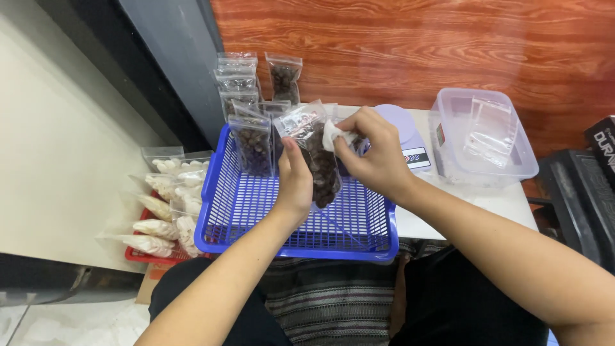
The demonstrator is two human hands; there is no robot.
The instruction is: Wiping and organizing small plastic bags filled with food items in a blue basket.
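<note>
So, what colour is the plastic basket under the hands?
Blue, with a grid of holes: the basket shows clearly in the head view.

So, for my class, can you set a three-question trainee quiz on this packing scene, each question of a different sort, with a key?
1. True or false: the left hand holds a clear bag of dark brown pieces over the blue basket.
2. Multiple choice: what is pinched in the right hand? A) a small white packet B) a metal spoon C) a red lid
3. Fill the gap: the clear plastic tub to the right holds empty clear ____.

Key: 1 true; 2 A; 3 bags.
</note>
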